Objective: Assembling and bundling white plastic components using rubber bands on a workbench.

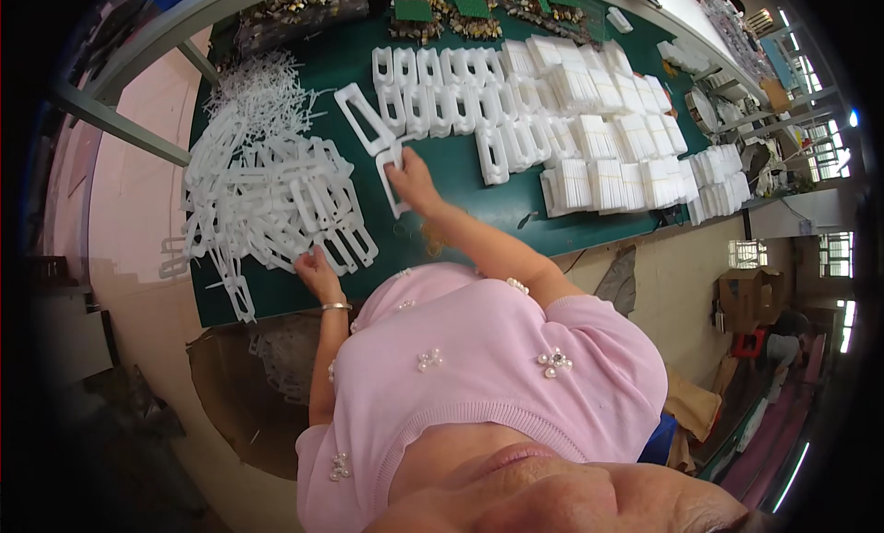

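My right hand [414, 179] is closed on a long white plastic frame [388, 194] with an open middle, over the green tabletop. A second white frame [366, 121] of the same shape meets its upper end; I cannot tell whether the two are joined. My left hand [318, 273], with a bracelet at the wrist, has its fingers curled on a frame at the near edge of a loose pile of white frames [276, 197]. Beyond my right hand stand rows of stacked white frames [442, 107].
Banded white bundles [599, 183] fill the table's right part. Thin white scraps [262, 96] are heaped at the far left. Yellow rubber bands [435, 239] lie near the front edge. A metal shelf frame [120, 123] crosses the left side. Below the table is a cardboard box [216, 386].
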Demonstrator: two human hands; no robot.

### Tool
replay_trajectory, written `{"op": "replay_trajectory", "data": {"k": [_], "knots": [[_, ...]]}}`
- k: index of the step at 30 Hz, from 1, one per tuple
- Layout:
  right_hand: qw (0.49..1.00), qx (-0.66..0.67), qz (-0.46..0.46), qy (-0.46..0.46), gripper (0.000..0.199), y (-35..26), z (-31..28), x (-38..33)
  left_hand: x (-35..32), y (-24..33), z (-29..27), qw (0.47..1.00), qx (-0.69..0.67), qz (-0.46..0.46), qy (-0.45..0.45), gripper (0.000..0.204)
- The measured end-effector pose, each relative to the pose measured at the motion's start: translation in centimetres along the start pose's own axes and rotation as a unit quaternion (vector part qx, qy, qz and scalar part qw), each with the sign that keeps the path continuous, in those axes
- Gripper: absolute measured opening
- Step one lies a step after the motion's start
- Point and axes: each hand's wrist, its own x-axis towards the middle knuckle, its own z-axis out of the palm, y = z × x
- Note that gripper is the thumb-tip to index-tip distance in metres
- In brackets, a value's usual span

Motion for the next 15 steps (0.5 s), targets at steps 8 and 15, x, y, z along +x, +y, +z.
{"op": "replay_trajectory", "data": {"k": [8,15], "knots": [[0.987,-0.066,0.053,-0.139,0.041,1.5,-1.2,-2.0,-0.4,0.2,0.2,0.947,-0.093,-0.272,-0.144,0.038],[0.977,0.04,0.125,-0.168,0.033,-1.7,-3.2,-3.2,-1.7,4.8,-1.4,0.932,-0.001,-0.168,-0.323,0.029]]}}
